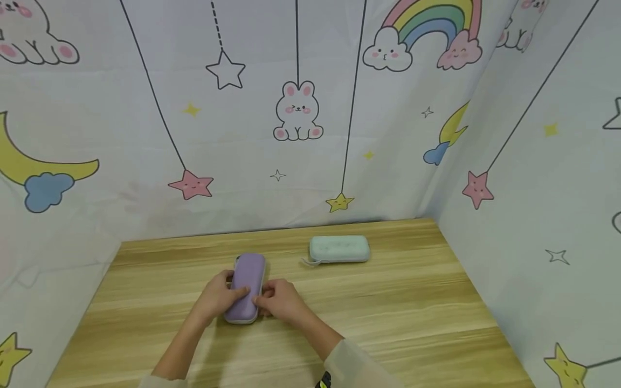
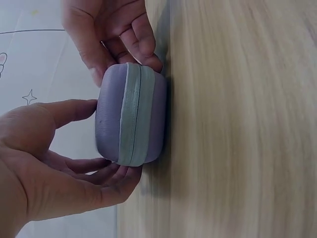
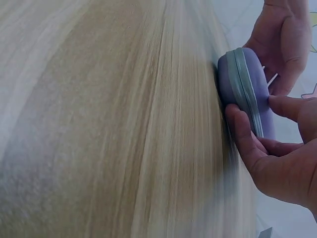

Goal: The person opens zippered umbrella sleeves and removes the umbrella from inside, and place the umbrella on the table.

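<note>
A purple zip case (image 1: pixel 249 267), oblong with rounded corners, lies lengthwise on the table left of centre. My left hand (image 1: pixel 217 297) holds its left side, the thumb on the lid and the fingers round the far edge. On the opposite side my right hand (image 1: pixel 285 303) grips the right edge near the close end. In the right wrist view the right thumb (image 3: pixel 285 105) touches the lid while curled fingers meet the zipper band (image 3: pixel 242 79). The left wrist view shows the pale green zipper band (image 2: pixel 133 114) closed across the near end.
A mint green zip case (image 1: pixel 339 249) with a small strap (image 1: pixel 312 263) lies at the back of the wooden table (image 1: pixel 388 312), right of centre. White cloth walls (image 1: pixel 252 134) printed with rabbits, stars and clouds border the table at the back and sides.
</note>
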Motion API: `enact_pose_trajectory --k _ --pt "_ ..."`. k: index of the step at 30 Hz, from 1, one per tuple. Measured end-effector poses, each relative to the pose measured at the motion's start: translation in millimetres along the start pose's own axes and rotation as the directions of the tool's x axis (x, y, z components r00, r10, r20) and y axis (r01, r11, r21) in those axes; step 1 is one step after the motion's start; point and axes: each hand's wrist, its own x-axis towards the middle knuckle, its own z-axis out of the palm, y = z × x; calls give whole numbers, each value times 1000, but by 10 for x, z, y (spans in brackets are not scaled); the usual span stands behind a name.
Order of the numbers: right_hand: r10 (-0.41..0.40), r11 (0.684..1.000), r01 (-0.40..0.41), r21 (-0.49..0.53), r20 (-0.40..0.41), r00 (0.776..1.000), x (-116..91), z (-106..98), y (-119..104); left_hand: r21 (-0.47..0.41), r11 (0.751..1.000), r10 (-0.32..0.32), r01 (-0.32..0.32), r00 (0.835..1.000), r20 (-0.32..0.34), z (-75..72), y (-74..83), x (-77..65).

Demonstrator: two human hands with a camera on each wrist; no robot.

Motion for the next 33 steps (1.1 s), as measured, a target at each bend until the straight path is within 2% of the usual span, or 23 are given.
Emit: enact_pose_trajectory --k 7,14,18,25,30,33 --pt "-21 1000 21 6 10 1000 1 -7 -14 -58 998 -28 27 1000 -6 -25 -58 46" --pt "-9 1000 9 23 25 1000 36 -20 36 -44 996 -73 74 997 24 -46 -73 116" --pt "-6 999 5 39 26 1000 43 -32 56 -40 997 -71 72 997 31 -40 -72 121" --pt "12 996 -14 82 30 999 43 -63 61 19 999 -42 42 999 -3 -40 -62 82" --pt "4 997 -2 76 -25 1000 92 -120 29 48 998 -45 46 999 -10 -52 -54 108" --pt "-13 1000 14 7 -85 996 148 -140 11 54 997 -49 49 999 -9 -56 -51 133"
